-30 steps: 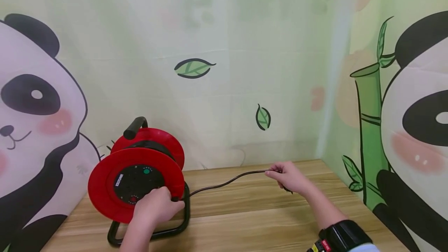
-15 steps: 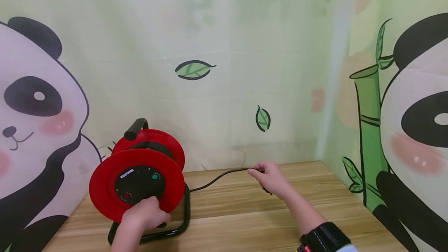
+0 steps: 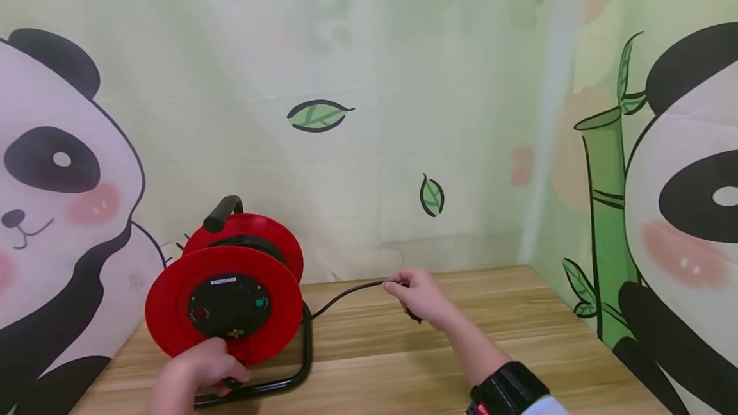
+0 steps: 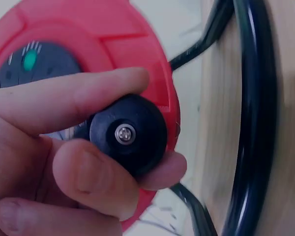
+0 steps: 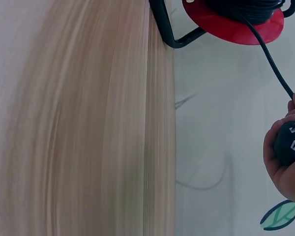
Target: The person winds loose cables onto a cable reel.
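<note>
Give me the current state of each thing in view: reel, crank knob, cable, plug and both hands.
Cable reel: upright on its black frame, on the wooden table.
Crank knob: pinched by the left hand.
Cable: mostly wound; a short length runs off the drum to the right hand.
Plug: unplugged, prongs bare, gripped in the right hand.

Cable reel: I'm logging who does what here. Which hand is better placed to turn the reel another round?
Left. The left hand already pinches the black crank knob on the red cable reel. The right hand is off to the side, its grip around the plug end of the cable.
</note>
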Action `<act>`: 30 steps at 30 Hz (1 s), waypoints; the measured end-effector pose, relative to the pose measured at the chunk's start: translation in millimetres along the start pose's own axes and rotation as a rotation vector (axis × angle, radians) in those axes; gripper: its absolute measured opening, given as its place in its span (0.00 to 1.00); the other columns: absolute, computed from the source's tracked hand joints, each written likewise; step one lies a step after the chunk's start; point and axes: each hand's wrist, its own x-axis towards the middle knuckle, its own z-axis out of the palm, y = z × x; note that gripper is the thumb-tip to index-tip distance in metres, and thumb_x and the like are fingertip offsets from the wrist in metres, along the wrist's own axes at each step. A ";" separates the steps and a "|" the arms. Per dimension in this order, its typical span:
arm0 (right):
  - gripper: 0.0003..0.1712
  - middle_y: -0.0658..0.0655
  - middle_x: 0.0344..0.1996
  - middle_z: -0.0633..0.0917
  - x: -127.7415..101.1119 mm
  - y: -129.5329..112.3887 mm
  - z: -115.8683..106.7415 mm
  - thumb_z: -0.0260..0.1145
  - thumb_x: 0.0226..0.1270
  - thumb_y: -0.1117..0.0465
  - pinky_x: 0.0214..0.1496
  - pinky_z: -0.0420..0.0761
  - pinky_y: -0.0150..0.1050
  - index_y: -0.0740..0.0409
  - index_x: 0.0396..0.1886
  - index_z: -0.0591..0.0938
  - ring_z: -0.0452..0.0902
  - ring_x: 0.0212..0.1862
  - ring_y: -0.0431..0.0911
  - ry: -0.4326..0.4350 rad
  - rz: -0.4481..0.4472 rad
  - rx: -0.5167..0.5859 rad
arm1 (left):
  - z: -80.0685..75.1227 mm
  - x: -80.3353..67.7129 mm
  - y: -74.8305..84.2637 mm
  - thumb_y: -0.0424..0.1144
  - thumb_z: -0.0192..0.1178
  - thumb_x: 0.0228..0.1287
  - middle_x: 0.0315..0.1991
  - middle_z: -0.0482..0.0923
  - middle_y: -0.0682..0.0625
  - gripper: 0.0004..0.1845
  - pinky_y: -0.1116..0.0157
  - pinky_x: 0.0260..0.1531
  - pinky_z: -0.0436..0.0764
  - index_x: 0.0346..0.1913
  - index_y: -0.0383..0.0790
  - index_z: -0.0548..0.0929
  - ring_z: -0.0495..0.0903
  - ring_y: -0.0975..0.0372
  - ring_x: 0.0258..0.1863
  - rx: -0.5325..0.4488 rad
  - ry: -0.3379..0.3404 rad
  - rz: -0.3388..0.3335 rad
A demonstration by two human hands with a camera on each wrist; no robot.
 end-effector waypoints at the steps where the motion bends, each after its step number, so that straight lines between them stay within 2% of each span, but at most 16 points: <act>1: 0.12 0.51 0.15 0.74 0.9 -0.8 2.7 0.66 0.74 0.56 0.22 0.69 0.37 0.63 0.42 0.84 0.68 0.18 0.42 -0.010 -0.004 -0.003 | -3.0 -3.3 -1.8 0.43 0.73 0.56 0.34 0.81 0.45 0.14 0.63 0.32 0.78 0.38 0.35 0.87 0.81 0.54 0.28 -0.014 -0.005 -0.006; 6: 0.10 0.51 0.16 0.73 3.9 -2.2 15.4 0.67 0.73 0.57 0.22 0.69 0.36 0.61 0.38 0.85 0.68 0.18 0.42 -0.048 -0.017 -0.011 | -11.2 -24.6 -3.5 0.41 0.71 0.60 0.32 0.81 0.46 0.12 0.68 0.30 0.73 0.40 0.34 0.86 0.78 0.55 0.27 -0.066 0.043 -0.068; 11: 0.10 0.50 0.16 0.74 5.5 -2.1 24.3 0.69 0.71 0.57 0.21 0.68 0.36 0.60 0.36 0.85 0.67 0.17 0.41 -0.085 -0.030 -0.035 | -18.2 -38.0 -5.0 0.40 0.68 0.61 0.29 0.81 0.47 0.11 0.70 0.27 0.69 0.39 0.34 0.87 0.75 0.57 0.24 -0.099 0.100 -0.109; 17: 0.09 0.49 0.16 0.74 8.0 -4.5 35.2 0.69 0.71 0.56 0.21 0.69 0.35 0.56 0.36 0.87 0.67 0.18 0.40 -0.116 -0.028 -0.063 | -28.0 -50.8 -9.0 0.40 0.65 0.63 0.23 0.79 0.48 0.09 0.71 0.24 0.62 0.35 0.36 0.86 0.64 0.62 0.18 -0.095 0.125 -0.090; 26: 0.08 0.49 0.17 0.74 9.8 -12.4 51.6 0.65 0.75 0.58 0.23 0.69 0.35 0.55 0.36 0.86 0.67 0.18 0.40 -0.190 -0.054 -0.089 | -42.2 -64.7 -16.3 0.37 0.59 0.68 0.24 0.76 0.46 0.11 0.69 0.24 0.63 0.46 0.32 0.82 0.64 0.59 0.19 -0.152 0.179 -0.022; 30: 0.08 0.49 0.20 0.76 11.5 -14.6 62.0 0.63 0.77 0.57 0.22 0.73 0.35 0.52 0.36 0.84 0.71 0.19 0.41 -0.201 -0.080 -0.147 | -50.0 -68.0 -20.1 0.39 0.58 0.70 0.21 0.74 0.48 0.12 0.68 0.25 0.63 0.39 0.32 0.84 0.65 0.59 0.19 -0.152 0.214 -0.025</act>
